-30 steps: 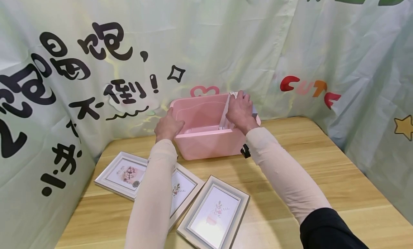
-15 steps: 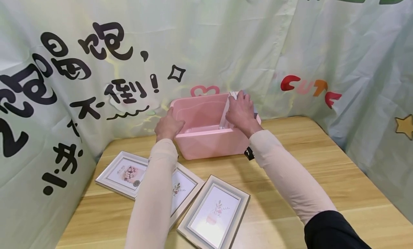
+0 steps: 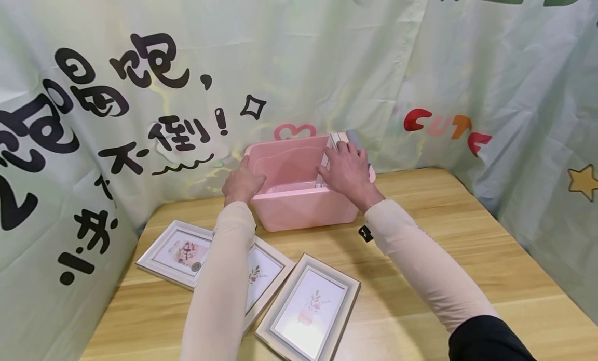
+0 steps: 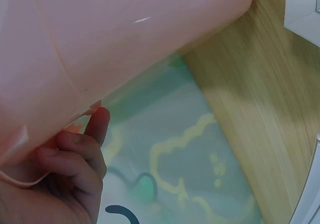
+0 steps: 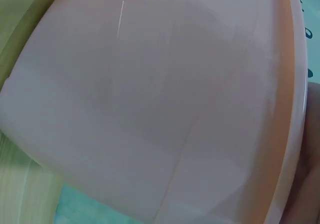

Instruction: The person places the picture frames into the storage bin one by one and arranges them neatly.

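Note:
A pink plastic bin point(image 3: 306, 210) stands at the back of the table. My left hand point(image 3: 243, 182) holds its left rim, thumb on the inner side and fingers over the outside; in the left wrist view those curled fingers point(image 4: 75, 156) show under the rim. Several picture frames point(image 3: 353, 138), white and grey-blue edged, stand upright at the bin's right end. Over their tops rests my right hand point(image 3: 348, 169), thumb spread apart to the left and fingers loosely bent. The right wrist view shows mostly the bin's outer wall point(image 5: 135, 94), with a bit of the hand at the edge.
Three more picture frames lie face up nearer me: a white one point(image 3: 179, 252) with a flower print, a middle one point(image 3: 266, 278) partly under my left forearm, and a beige one point(image 3: 310, 311). A printed curtain point(image 3: 299, 65) hangs close behind the bin, around the wooden table point(image 3: 420, 236).
My right hand has shifted slightly toward me, its thumb spreading, so more of the frames' top edges shows. The left hand and the bin stay in place.

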### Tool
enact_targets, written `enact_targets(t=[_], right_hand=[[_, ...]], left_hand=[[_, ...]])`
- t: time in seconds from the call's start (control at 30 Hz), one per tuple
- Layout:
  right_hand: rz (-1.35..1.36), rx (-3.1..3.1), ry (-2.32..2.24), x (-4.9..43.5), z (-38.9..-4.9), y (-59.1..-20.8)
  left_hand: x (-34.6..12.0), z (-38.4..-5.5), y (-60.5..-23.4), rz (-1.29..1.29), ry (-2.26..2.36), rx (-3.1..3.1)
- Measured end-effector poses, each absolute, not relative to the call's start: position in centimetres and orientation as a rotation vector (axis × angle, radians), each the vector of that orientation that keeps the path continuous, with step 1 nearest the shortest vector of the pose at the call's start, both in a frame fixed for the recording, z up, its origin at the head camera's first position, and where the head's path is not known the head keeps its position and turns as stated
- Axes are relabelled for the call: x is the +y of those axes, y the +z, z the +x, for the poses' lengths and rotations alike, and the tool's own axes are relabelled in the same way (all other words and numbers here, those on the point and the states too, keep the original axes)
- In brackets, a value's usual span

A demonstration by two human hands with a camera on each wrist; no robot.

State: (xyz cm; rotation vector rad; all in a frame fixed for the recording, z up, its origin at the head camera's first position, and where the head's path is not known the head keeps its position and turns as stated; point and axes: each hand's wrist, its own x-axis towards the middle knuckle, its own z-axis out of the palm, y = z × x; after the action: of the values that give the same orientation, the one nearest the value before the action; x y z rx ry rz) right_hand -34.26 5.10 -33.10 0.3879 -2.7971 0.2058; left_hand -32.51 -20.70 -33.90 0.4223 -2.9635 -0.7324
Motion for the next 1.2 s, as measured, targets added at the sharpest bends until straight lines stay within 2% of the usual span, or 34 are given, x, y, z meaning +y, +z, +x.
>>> enact_targets(t=[1.2], right_hand=[[0.774, -2.709, 0.217, 6.4, -28.5, -35.2]], left_hand=[[-20.9, -32.5, -34.0, 0.416, -0.704, -2.956]])
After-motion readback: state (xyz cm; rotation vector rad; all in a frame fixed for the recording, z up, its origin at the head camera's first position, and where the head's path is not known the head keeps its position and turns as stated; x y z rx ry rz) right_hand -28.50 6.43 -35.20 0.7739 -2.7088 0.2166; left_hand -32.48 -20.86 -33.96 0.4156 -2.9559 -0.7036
